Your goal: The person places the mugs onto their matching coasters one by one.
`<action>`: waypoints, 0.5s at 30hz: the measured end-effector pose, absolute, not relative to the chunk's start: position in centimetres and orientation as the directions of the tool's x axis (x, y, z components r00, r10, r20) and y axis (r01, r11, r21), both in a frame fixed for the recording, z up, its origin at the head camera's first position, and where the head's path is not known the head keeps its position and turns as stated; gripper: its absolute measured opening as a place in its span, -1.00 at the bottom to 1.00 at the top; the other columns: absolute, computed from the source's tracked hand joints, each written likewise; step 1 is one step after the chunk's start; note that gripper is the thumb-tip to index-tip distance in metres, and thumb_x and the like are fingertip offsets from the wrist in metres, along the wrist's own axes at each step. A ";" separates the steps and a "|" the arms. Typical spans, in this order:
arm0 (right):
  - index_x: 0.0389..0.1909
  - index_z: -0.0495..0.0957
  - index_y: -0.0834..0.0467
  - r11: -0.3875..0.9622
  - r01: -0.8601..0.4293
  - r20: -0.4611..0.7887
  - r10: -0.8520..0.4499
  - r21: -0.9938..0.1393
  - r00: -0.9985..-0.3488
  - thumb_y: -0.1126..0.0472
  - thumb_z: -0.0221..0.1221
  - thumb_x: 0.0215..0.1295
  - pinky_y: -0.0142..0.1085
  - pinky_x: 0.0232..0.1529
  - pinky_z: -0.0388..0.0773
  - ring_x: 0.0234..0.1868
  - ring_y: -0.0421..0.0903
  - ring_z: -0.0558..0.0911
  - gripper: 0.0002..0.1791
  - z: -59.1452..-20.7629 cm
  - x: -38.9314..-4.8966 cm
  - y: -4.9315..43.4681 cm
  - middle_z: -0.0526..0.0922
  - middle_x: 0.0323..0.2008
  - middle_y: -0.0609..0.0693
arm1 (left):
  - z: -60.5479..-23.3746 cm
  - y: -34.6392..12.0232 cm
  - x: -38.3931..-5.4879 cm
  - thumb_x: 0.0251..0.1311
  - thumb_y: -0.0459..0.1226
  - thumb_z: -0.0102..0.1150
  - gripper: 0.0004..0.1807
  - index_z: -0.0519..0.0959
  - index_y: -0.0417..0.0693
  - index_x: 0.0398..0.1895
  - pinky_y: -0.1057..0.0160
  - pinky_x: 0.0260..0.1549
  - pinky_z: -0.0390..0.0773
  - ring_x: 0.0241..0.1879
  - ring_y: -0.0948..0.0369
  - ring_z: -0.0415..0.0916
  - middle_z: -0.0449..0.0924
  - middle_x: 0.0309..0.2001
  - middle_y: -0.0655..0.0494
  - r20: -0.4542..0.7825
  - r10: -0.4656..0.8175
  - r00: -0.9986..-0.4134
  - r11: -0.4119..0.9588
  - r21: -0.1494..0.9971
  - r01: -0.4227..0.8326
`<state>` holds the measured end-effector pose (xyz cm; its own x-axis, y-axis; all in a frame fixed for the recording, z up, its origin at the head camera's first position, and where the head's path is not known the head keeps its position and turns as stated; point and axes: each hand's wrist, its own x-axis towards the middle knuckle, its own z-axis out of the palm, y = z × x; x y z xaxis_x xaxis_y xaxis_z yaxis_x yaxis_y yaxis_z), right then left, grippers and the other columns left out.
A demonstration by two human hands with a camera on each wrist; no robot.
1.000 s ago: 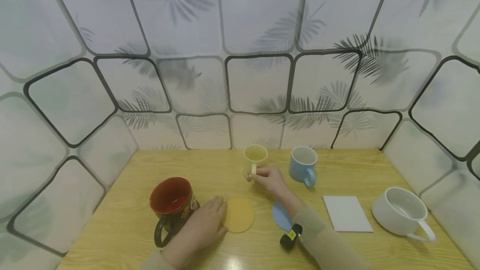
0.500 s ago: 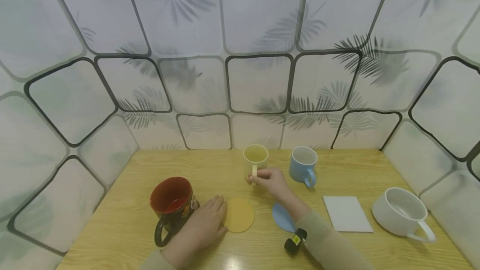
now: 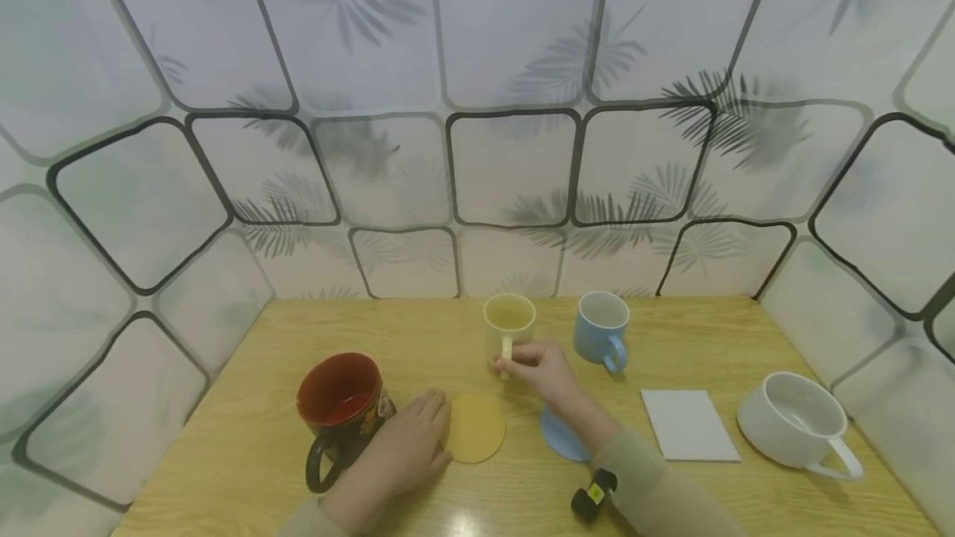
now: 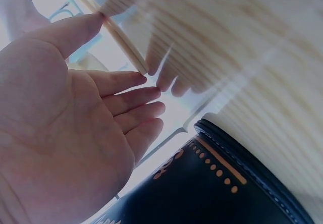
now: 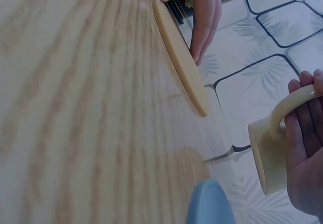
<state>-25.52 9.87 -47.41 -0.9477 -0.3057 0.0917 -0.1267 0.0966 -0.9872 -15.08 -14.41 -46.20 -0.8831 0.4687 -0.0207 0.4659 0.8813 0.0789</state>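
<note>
A pale yellow mug (image 3: pixel 510 317) stands toward the back in the head view. My right hand (image 3: pixel 545 367) pinches its handle between thumb and fingers; the right wrist view shows the mug (image 5: pixel 270 153) with the fingers behind the handle. My left hand (image 3: pixel 406 446) lies low over the table, fingers straight, thumb and fingertips at the left edge of a round yellow coaster (image 3: pixel 476 429). In the left wrist view, thumb tip and index fingertip meet the coaster's edge (image 4: pixel 123 45). A large dark mug with a red inside (image 3: pixel 345 404) stands just left of that hand.
A blue mug (image 3: pixel 600 328) stands right of the yellow one. A blue round coaster (image 3: pixel 561 436) lies partly under the right forearm. Farther right are a white square coaster (image 3: pixel 690 425) and a wide white mug (image 3: pixel 791 421). Patterned curtain surrounds the wooden table (image 3: pixel 403 330).
My right hand has drawn the yellow mug slightly toward me, keeping its grip on the handle. The left hand and the other mugs stay where they were.
</note>
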 end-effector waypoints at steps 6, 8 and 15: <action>-0.08 0.74 0.44 0.085 -0.111 0.078 -0.324 -0.990 -0.943 0.33 0.41 0.32 -0.50 -0.05 0.69 -0.17 -0.36 0.74 -0.74 -47.2 -24.6 9.9 0.86 -0.13 0.17 | -46.1 -14.4 -15.1 0.30 -0.08 0.38 -0.22 0.44 -0.40 0.44 -0.12 0.53 0.42 0.52 -0.17 0.39 0.41 0.50 -0.33 -0.038 0.460 -0.887 0.886 0.090 0.455; -0.08 0.75 0.43 0.084 -0.114 0.081 -0.326 -0.990 -0.942 0.31 0.42 0.32 -0.50 -0.04 0.69 -0.16 -0.36 0.74 -0.73 -47.1 -24.3 9.9 0.86 -0.12 0.18 | -46.2 -14.4 -15.1 0.31 -0.06 0.38 -0.22 0.44 -0.40 0.44 -0.12 0.53 0.43 0.51 -0.16 0.39 0.41 0.50 -0.32 -0.036 0.465 -0.885 0.884 0.083 0.461; -0.09 0.74 0.47 0.071 -0.159 0.123 -0.359 -0.985 -0.925 0.31 0.42 0.33 -0.51 0.00 0.70 -0.17 -0.39 0.77 -0.72 -47.0 -23.3 9.9 0.83 -0.11 0.32 | -46.5 -14.6 -15.2 0.30 -0.07 0.38 -0.21 0.43 -0.41 0.44 -0.13 0.53 0.43 0.51 -0.17 0.39 0.41 0.50 -0.33 -0.034 0.476 -0.879 0.877 0.098 0.471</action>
<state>-23.33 9.91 -47.00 -0.9253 -0.3587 0.1231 -0.1587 0.0714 -0.9847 -15.23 -14.55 -46.46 -0.8789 0.4758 -0.0343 0.4708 0.8767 0.0984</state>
